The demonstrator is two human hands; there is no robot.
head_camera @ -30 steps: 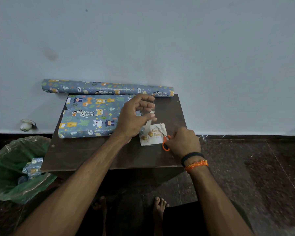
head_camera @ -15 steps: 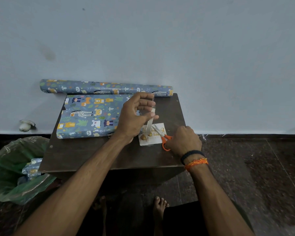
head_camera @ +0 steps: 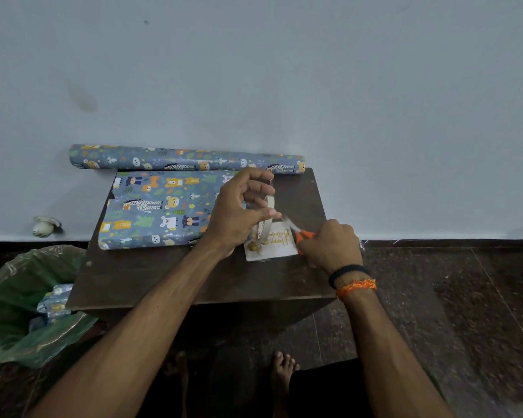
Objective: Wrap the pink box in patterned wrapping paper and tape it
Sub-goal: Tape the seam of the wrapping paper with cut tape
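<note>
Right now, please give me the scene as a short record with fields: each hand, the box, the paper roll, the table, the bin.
left hand: holds a tape roll upright above the card
right hand: grips orange-handled scissors, blades toward the tape
wrapped box: covered in animal-pattern paper, lying on the table
paper roll: against the wall, behind the box
birthday card: flat on the table
table: dark wood
bin: green bag, paper scraps inside

green bin bag (head_camera: 11,300), birthday card (head_camera: 272,245), dark table (head_camera: 151,276)
</note>
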